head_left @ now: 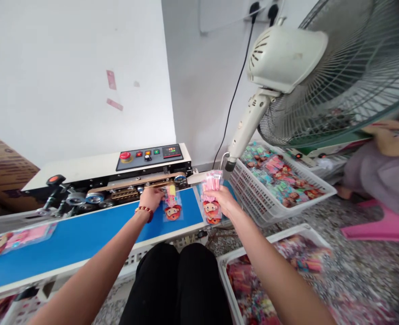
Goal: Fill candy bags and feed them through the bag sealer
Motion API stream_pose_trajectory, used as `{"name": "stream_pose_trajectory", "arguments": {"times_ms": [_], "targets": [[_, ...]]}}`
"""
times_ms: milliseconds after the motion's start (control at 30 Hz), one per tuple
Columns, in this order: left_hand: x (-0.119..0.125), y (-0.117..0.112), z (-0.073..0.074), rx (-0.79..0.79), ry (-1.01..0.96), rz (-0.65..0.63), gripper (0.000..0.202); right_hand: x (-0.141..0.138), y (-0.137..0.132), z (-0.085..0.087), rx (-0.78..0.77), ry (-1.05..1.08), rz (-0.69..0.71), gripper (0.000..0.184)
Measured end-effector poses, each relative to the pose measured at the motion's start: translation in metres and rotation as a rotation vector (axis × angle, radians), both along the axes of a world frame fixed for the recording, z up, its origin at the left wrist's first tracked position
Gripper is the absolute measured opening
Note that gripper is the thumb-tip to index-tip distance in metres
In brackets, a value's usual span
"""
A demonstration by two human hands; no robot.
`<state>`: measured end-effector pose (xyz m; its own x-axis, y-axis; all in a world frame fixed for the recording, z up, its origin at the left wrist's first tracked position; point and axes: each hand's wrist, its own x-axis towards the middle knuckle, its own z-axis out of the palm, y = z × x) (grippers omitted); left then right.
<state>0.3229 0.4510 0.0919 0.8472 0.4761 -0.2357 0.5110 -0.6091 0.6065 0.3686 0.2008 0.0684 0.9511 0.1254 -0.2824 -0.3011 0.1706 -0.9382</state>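
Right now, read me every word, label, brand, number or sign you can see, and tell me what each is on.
None can be read for certain.
Machine display: red and green digits, too small to read.
Buttons: any marks too small.
Cardboard box: print too blurred.
Packets in the right hand: any print too small.

view: head-worn | faces: forward, down | range: close above blue belt (81, 234)
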Motion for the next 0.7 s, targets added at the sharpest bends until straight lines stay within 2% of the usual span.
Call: {"name": "stream_pose_trajectory", "arguments": {"times_ms": [67,133,200,300,400,500,600,700], "targets": [[-0.020,0.005,0.001,0.166,-0.110,0.073,0.017,-0.001,0.009,0.004,0.037,0.027,0.010,0.034],[-0.034,-0.004,0.002,0.249,-0.240,0.099,0.022,-0.001,0.017,0.007,0.057,0.049,0.030,0.033],[-0.036,-0.024,0.001,0.123,-0.236,-0.032,0.022,-0.001,0.021,0.009,0.079,0.054,0.071,0.033],[-0.018,-0.061,-0.001,-0.190,-0.122,-0.247,0.025,-0.003,0.025,0.012,0.110,0.053,0.101,0.035],[0.009,-0.085,-0.006,-0.366,-0.099,-0.221,0.019,-0.005,0.025,0.013,0.108,0.057,0.092,0.035],[0.025,-0.091,-0.010,-0.438,-0.115,-0.116,0.011,-0.003,0.019,0.012,0.076,0.049,0.063,0.032],[0.028,-0.091,-0.009,-0.485,-0.097,-0.081,0.012,0.000,0.013,0.009,0.041,0.034,0.039,0.032],[0.023,-0.093,-0.005,-0.545,-0.060,-0.111,0.018,0.002,0.012,0.004,0.050,0.015,0.056,0.033]]}}
